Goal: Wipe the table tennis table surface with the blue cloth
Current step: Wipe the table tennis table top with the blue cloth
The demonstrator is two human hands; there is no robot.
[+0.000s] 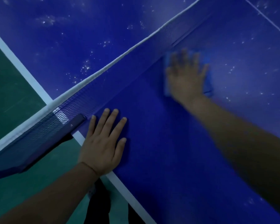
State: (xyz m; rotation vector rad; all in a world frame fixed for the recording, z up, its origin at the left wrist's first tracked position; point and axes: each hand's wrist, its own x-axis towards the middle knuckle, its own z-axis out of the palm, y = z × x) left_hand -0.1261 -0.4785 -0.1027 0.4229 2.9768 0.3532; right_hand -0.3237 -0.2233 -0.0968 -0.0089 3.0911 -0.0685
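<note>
The blue table tennis table (160,143) fills most of the view, with white dusty specks on its right part and beyond the net. My right hand (186,76) lies flat with spread fingers on the blue cloth (208,84), pressing it onto the surface close to the net; the hand is motion-blurred. The cloth shows around the hand's edges, lighter than the table. My left hand (103,143) rests flat, fingers straight, on the table beside its white side line, holding nothing.
The net (120,75) with its white top band runs diagonally from lower left to upper right. Its dark blue clamp post (39,143) sticks out past the table's side edge. Green floor (14,86) lies to the left and below.
</note>
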